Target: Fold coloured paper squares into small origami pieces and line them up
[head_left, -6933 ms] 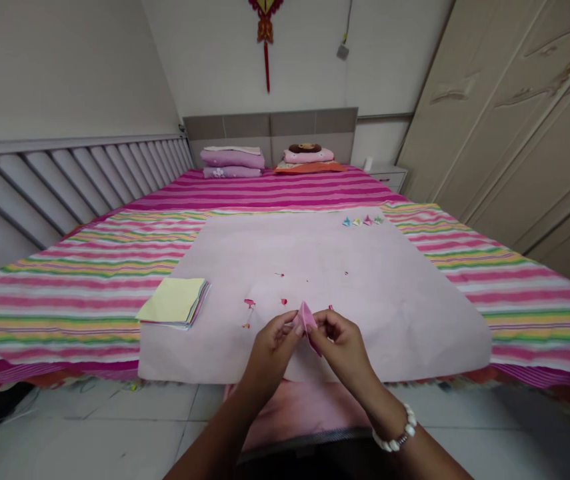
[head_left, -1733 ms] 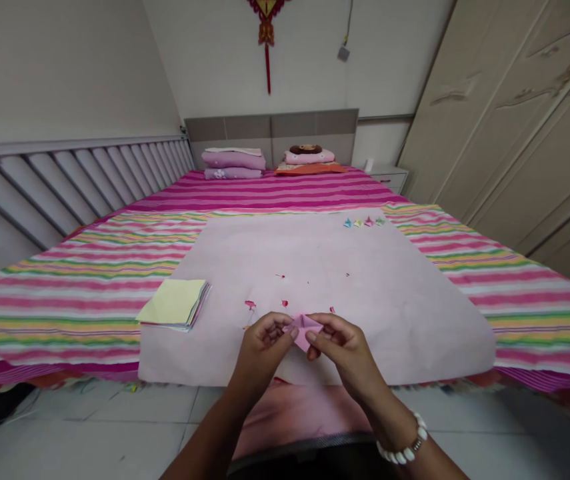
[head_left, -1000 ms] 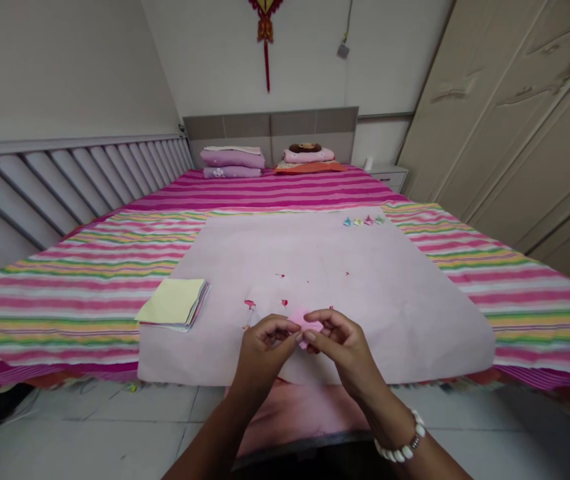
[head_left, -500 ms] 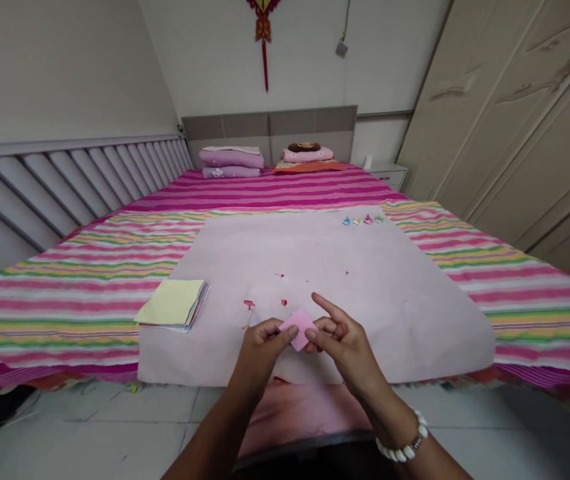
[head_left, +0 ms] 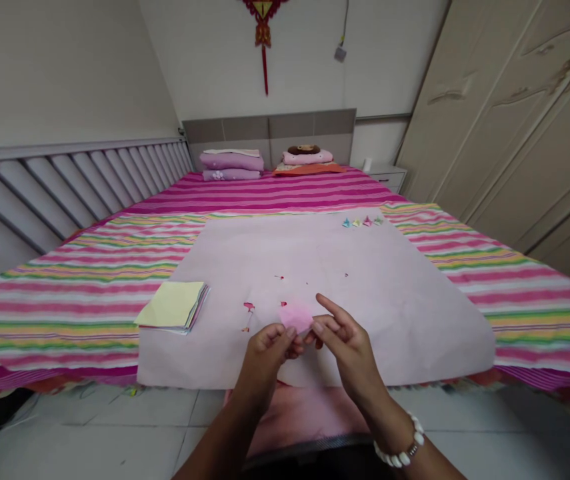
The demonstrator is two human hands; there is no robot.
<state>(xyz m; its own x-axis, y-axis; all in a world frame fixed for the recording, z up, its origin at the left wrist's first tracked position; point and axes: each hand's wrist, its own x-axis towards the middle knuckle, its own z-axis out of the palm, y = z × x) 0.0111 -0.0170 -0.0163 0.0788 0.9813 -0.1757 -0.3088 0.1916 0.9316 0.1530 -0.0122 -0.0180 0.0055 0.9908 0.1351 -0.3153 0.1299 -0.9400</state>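
A small folded pink paper (head_left: 295,317) is held just above the near edge of a pale pink sheet (head_left: 389,293) spread on the bed. My left hand (head_left: 267,353) pinches the paper's lower left side. My right hand (head_left: 347,340), with a white bead bracelet on its wrist, touches the paper's right side, its index and middle fingers stretched out toward it. The paper looks blurred by motion.
A stack of coloured square papers (head_left: 173,305), yellow on top, lies to the left on the sheet. Several tiny folded paper pieces (head_left: 362,221) sit at the sheet's far right. Red scraps (head_left: 249,307) dot the sheet. Pillows (head_left: 232,164) lie at the headboard; wardrobe doors (head_left: 515,120) stand right.
The pink paper has been turned and refolded between my hands over the frames. My right fingers went from pinching to stretched out, and the paper rose slightly.
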